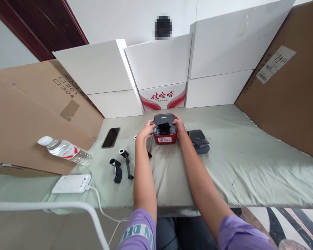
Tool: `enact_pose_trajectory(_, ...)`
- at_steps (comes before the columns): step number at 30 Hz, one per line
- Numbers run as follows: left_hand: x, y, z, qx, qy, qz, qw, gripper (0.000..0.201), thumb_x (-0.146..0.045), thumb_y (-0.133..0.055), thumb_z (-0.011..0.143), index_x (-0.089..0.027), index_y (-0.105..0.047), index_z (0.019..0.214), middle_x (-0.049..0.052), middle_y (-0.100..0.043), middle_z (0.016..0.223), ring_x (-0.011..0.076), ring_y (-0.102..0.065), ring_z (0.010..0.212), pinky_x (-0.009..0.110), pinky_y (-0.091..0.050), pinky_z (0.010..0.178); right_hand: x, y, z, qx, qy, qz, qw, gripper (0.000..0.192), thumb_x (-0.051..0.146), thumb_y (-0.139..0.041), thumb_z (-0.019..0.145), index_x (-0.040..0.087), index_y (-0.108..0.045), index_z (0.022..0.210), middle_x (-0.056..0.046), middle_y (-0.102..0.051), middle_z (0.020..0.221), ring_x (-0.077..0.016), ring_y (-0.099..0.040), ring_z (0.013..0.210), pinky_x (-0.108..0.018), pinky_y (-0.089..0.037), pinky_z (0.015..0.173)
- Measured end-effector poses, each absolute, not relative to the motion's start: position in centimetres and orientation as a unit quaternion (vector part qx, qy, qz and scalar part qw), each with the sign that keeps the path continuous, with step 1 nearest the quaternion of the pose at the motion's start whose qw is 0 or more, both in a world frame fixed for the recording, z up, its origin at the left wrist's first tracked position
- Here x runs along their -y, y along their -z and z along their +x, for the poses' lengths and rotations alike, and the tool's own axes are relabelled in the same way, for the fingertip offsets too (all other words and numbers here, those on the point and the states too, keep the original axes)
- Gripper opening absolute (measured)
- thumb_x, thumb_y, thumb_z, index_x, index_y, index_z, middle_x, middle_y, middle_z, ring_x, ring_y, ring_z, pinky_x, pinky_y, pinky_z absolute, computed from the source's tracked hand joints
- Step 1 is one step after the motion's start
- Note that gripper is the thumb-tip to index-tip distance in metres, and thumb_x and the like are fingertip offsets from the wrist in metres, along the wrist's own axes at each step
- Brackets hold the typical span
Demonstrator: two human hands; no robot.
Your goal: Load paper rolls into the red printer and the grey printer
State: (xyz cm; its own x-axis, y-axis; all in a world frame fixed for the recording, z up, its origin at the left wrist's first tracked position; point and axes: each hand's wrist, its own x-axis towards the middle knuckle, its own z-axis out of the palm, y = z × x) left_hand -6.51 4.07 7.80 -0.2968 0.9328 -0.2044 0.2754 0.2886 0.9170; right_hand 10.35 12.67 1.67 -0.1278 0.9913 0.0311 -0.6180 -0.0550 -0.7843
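A boxy device with a black top and red sides (165, 139) stands upright on the cloth, a white label on its front. A dark glossy piece (163, 126) sticks up from its top. My left hand (146, 129) grips the device's left side, and my right hand (179, 125) grips its right side, thumbs near the top edge. Beside my right forearm lies a dark grey flat case (201, 148) with a dark film piece (202, 142) on it. Left of my left forearm are two small rolls of black film with white cores (115, 170) (127, 163). Another small white-and-black item is partly hidden behind that forearm.
A black phone (111, 138) and a white power bank (71, 184) with its cable lie at left. A water bottle (67, 151) leans against a brown carton (41, 114). White boxes (159, 66) line the back; another carton (289, 86) stands at right. A white tube (67, 205) crosses the lower left.
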Motion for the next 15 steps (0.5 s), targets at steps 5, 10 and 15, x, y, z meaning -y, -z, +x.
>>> enact_pose_trajectory(5, -3.4, -8.6, -6.4, -0.672, -0.412, 0.43, 0.44, 0.039, -0.02, -0.057, 0.09, -0.023, -0.058, 0.129, 0.004, -0.07, 0.098, 0.0157, -0.066, 0.085, 0.029, -0.056, 0.079, -12.3, -2.7, 10.5, 0.336, -0.672, -0.292, 0.591, 0.053, 0.02, -0.053, 0.046, 0.021, -0.068, 0.097, 0.002, -0.07, 0.09, -0.0181, -0.059, 0.087, -0.026, -0.047, 0.072)
enact_pose_trajectory(10, -3.6, -9.0, -5.8, -0.676, -0.392, 0.429, 0.453, 0.032, -0.016, -0.056, 0.089, -0.023, -0.056, 0.12, 0.0, -0.064, 0.083, 0.014, -0.062, 0.073, 0.027, -0.055, 0.072, -12.1, -4.0, 10.9, 0.343, -0.678, -0.327, 0.562, 0.056, 0.02, -0.051, 0.045, 0.019, -0.068, 0.098, 0.001, -0.069, 0.083, -0.0179, -0.058, 0.078, -0.026, -0.044, 0.064)
enact_pose_trajectory(15, -3.9, -9.1, -5.8, -0.682, -0.37, 0.441, 0.451, 0.037, -0.015, -0.055, 0.089, -0.022, -0.055, 0.125, 0.003, -0.066, 0.087, 0.0168, -0.064, 0.076, 0.031, -0.056, 0.074, -12.2, -4.1, 10.9, 0.342, -0.673, -0.342, 0.56, 0.056, 0.022, -0.051, 0.045, 0.019, -0.068, 0.098, 0.001, -0.07, 0.082, -0.0188, -0.059, 0.079, -0.027, -0.044, 0.064)
